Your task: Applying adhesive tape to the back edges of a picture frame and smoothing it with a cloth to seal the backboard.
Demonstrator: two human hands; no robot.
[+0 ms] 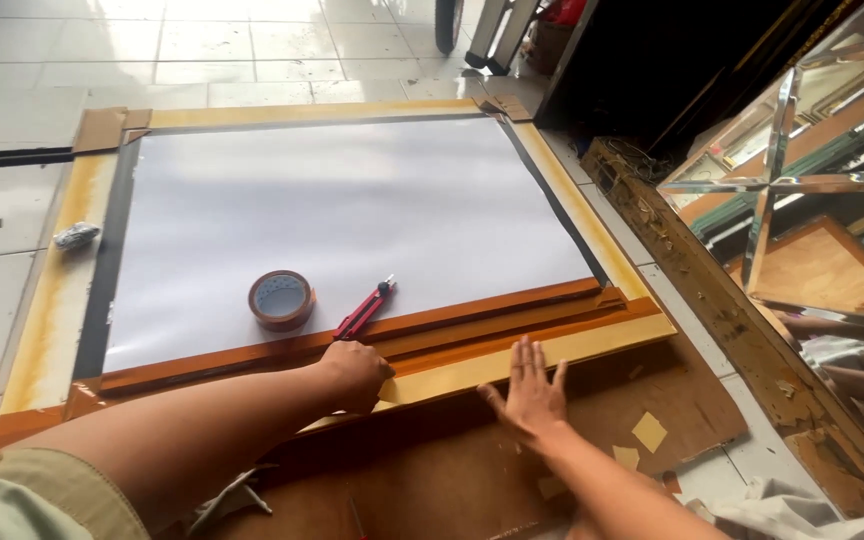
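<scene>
Large gold-edged picture frame (592,222) lying face down on the tiled floor (12,230), white backing sheet (352,210) filling centre of frame, brown tape strips (472,312) along its lower edge. Left hand (355,372) at lower centre, fingers curled down pressing on the taped edge, holding nothing visible. Right hand (529,392) just right of it, fingers spread wide, palm flat on brown cardboard (432,470) beside the frame's gold border. Brown packing tape roll (281,299) sits on the white sheet, red utility knife (363,311) just right of it, near the left hand. Mirrored panels (802,180) at right of frame.
</scene>
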